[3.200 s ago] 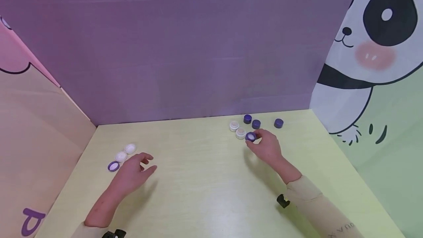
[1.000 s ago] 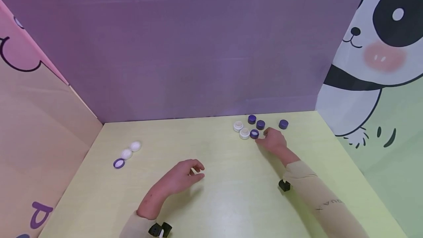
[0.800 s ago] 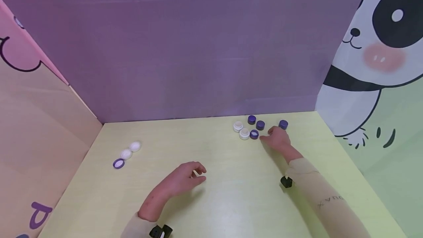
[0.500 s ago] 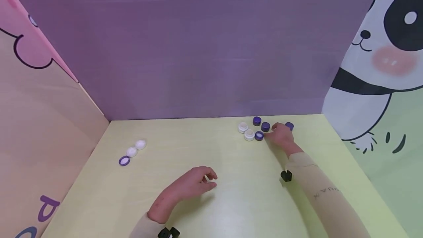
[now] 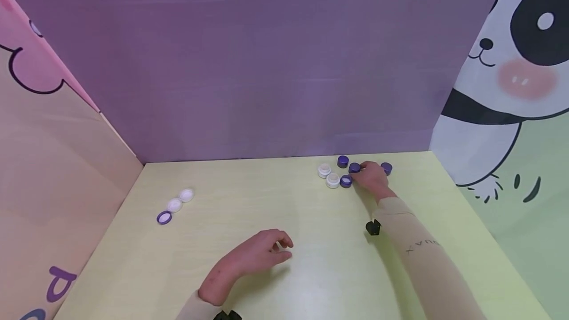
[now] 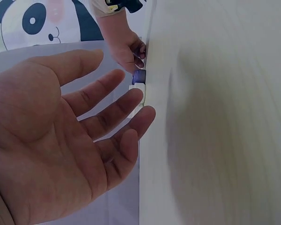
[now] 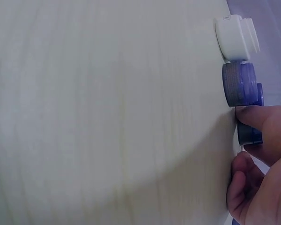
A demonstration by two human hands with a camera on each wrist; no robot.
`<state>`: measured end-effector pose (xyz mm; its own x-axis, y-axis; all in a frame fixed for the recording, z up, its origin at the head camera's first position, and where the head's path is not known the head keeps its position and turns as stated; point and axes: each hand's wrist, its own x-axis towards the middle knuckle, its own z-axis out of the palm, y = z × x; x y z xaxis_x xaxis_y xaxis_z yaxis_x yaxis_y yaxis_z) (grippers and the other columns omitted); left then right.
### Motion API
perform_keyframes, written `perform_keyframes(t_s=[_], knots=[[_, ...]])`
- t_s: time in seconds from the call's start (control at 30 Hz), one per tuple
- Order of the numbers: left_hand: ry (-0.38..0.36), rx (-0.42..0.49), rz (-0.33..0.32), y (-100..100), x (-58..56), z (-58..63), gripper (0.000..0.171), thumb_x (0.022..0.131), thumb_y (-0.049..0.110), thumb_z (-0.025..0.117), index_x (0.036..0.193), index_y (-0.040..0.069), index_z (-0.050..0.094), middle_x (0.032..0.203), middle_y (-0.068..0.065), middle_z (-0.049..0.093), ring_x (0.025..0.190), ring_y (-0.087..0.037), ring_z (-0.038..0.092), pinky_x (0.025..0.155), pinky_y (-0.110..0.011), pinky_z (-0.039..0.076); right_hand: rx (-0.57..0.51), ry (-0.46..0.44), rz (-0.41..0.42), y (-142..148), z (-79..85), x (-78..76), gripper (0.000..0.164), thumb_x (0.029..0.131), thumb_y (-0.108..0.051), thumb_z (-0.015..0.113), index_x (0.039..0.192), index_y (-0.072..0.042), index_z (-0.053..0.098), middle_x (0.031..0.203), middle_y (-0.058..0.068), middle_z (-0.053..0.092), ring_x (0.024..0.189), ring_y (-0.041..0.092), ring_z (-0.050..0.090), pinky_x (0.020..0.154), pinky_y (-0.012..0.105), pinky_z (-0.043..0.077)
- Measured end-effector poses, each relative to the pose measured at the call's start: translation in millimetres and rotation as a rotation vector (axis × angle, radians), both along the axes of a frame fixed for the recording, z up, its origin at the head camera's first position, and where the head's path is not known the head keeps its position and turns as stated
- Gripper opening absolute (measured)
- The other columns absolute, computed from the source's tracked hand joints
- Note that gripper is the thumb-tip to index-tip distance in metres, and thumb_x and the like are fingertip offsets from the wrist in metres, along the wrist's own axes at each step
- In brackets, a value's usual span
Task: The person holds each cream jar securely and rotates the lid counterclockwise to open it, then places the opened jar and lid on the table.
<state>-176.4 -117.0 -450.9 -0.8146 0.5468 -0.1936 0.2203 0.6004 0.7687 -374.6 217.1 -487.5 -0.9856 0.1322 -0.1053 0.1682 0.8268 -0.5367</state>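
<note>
My right hand (image 5: 372, 176) is at the back right of the table, thumb and finger on either side of a small closed purple cosmetic jar (image 5: 354, 167). In the right wrist view this jar (image 7: 247, 134) stands pinched between them. Just in front of it stands an open purple jar (image 5: 345, 181), beside two open white jars (image 5: 332, 180). Other closed purple jars stand behind (image 5: 343, 161) and right of the hand. My left hand (image 5: 262, 253) hovers above the front middle of the table, fingers loosely bent. In the left wrist view its palm (image 6: 51, 154) holds nothing.
Two white lids (image 5: 175, 205) and a purple-rimmed lid (image 5: 164, 218) lie in a slanting row at the left of the table (image 5: 249, 196). A purple backdrop (image 5: 266, 88) rises at the back edge, with printed side panels left and right.
My right hand has released the open purple jar beside the white ones and moved back to pinch a closed purple jar. The left hand has moved right, away from the lids.
</note>
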Motion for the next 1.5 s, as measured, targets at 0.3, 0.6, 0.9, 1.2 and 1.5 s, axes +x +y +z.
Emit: perform_keyframes(t_s=[0.3,0.6,0.9,1.2,1.5], knots=[[-0.022,0.023,-0.003,2,-0.7,-2.9,0.025,0.096,0.03,0.062,0.113,0.012,0.064,0.105,0.009,0.062,0.096,-0.014,0.058,0.076,-0.029,0.05,-0.026,0.008,-0.03,6,-8.1,-1.1,0.062,0.084,-0.043,0.068,0.13,-0.002,0.057,0.122,0.018,0.061,0.104,0.033,0.057,0.087,0.046,0.046],[0.0,-0.016,0.034,-10,1.2,-6.6,0.025,0.096,0.031,0.061,0.113,0.014,0.064,0.103,0.01,0.061,0.096,-0.014,0.059,0.075,-0.031,0.05,-0.059,0.098,-0.055,16,-3.3,10.5,0.055,0.083,-0.037,0.069,0.121,0.0,0.058,0.108,0.016,0.065,0.098,0.033,0.06,0.084,0.045,0.046],[0.014,0.018,0.08,-23,3.0,-13.3,0.023,0.097,0.031,0.06,0.113,0.014,0.063,0.104,0.007,0.061,0.097,-0.017,0.057,0.075,-0.034,0.05,-0.076,0.171,0.0,15,14.3,33.6,0.052,0.083,-0.035,0.072,0.119,0.001,0.059,0.106,0.016,0.066,0.096,0.034,0.062,0.079,0.044,0.047],[0.136,0.02,0.157,-23,-1.6,-17.7,0.021,0.097,0.022,0.061,0.115,0.011,0.064,0.1,0.007,0.061,0.088,-0.015,0.057,0.071,-0.032,0.05,-0.152,0.347,0.125,-6,45.2,74.1,0.043,0.081,-0.027,0.076,0.112,0.0,0.064,0.096,0.014,0.07,0.095,0.033,0.065,0.077,0.043,0.048],[0.235,0.046,0.229,-14,-8.5,-12.3,0.023,0.095,0.015,0.062,0.117,0.011,0.063,0.099,0.006,0.06,0.086,-0.014,0.058,0.069,-0.031,0.05,-0.169,0.426,0.251,-36,66.2,114.7,0.034,0.079,-0.023,0.078,0.108,-0.009,0.067,0.095,0.004,0.07,0.056,0.011,0.058,0.055,0.029,0.047]])
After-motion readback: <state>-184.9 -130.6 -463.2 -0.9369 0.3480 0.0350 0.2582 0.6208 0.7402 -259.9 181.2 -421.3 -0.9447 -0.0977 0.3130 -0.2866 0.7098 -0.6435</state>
